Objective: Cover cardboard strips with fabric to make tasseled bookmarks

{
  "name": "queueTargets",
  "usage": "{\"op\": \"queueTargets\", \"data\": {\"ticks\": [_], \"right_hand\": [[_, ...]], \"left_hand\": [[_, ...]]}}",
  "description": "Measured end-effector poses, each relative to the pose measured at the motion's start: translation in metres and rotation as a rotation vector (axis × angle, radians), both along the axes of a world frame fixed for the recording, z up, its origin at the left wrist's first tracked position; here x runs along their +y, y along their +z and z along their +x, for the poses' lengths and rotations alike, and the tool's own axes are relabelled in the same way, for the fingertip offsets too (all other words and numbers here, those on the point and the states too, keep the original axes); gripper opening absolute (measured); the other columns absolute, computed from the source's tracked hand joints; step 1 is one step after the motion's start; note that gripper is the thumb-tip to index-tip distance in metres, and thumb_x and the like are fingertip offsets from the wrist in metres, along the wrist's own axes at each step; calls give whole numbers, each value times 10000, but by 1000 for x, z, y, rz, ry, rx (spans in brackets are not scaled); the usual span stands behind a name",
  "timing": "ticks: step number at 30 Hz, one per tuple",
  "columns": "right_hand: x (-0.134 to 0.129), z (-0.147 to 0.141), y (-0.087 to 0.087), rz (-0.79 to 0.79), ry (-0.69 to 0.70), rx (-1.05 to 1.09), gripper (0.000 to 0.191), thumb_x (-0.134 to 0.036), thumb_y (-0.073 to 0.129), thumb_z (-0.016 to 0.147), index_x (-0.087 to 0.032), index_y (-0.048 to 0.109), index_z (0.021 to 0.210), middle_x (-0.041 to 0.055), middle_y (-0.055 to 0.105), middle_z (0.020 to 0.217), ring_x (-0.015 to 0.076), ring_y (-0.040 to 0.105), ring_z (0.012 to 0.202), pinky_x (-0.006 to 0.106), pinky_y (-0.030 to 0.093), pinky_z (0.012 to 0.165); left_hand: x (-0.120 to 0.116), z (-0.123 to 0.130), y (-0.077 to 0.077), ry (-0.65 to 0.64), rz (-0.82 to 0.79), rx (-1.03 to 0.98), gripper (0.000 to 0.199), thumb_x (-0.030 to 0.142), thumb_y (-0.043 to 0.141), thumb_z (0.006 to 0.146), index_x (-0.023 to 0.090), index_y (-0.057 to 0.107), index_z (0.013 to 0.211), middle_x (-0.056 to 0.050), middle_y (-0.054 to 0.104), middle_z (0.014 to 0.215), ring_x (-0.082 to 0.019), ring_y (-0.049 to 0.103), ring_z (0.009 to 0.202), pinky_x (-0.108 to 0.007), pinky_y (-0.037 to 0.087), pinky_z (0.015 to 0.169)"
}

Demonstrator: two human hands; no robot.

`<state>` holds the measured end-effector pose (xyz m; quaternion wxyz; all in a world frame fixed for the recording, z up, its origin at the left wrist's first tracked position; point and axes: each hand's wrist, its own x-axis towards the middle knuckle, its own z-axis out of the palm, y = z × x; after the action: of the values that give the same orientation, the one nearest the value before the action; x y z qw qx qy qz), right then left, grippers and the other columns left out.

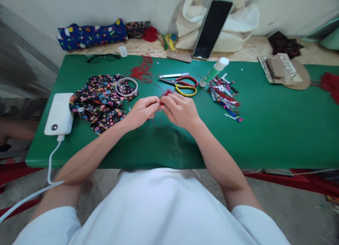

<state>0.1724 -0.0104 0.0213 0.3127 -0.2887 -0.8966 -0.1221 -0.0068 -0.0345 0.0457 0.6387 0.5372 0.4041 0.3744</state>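
My left hand (144, 111) and my right hand (180, 109) meet over the green table, fingertips pinched together on red thread (156, 126). A loop of it hangs below the fingers, and a small red tangle shows just behind my right hand. Behind the hands lie scissors (186, 86) with one red and one yellow handle, and metal tweezers (174, 75). A loose heap of red thread (143, 70) spreads behind my left hand. Floral black cloth (99, 100) with a pale ring (117, 87) on it is left of my left hand.
A white power bank (59, 112) with a cable lies at the left edge of the table (265, 132). A glue stick (214, 72) stands near fabric scraps (225, 96). Farther back are a phone (212, 29), a cloth bag (185, 25), glasses (103, 56) and cardboard pieces (299, 75).
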Motion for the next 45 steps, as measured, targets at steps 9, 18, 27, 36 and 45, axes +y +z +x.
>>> {"op": "queueTargets", "data": {"ticks": [9,18,27,36,45], "right_hand": [[1,-2,-8,106,22,59,270,-201,404,988,-205,532,750,-10,555,630,125,485,611,260,348,562],[-5,-8,-10,-127,63,242,260,-195,368,976,-212,468,736,-27,538,599,100,482,543,236,332,538],[-11,-5,0,-227,87,567,285,-313,341,1030,-213,483,804,-45,481,590,78,452,484,232,353,514],[-9,-2,-1,-307,-21,785,370,-435,333,1040,-226,537,814,-50,455,534,84,432,449,252,375,496],[-8,-2,4,-250,127,526,295,-308,348,1031,-213,478,784,-52,460,570,76,441,475,222,361,500]], "left_hand": [[-2,2,-8,-45,-61,-110,173,258,581,834,161,501,715,105,303,515,-31,243,431,-180,206,439],[0,-5,-7,-97,49,-2,326,444,659,839,167,516,743,84,338,556,-45,285,462,-196,233,445],[15,-32,13,-198,69,567,352,384,418,935,151,590,734,14,552,504,-74,411,392,-188,311,419],[20,-58,18,-903,117,895,159,348,689,772,195,653,742,25,700,662,-106,603,537,-178,367,498],[22,-58,15,-764,340,824,212,275,610,802,183,699,972,-24,703,864,-132,642,761,-179,450,662]]}}
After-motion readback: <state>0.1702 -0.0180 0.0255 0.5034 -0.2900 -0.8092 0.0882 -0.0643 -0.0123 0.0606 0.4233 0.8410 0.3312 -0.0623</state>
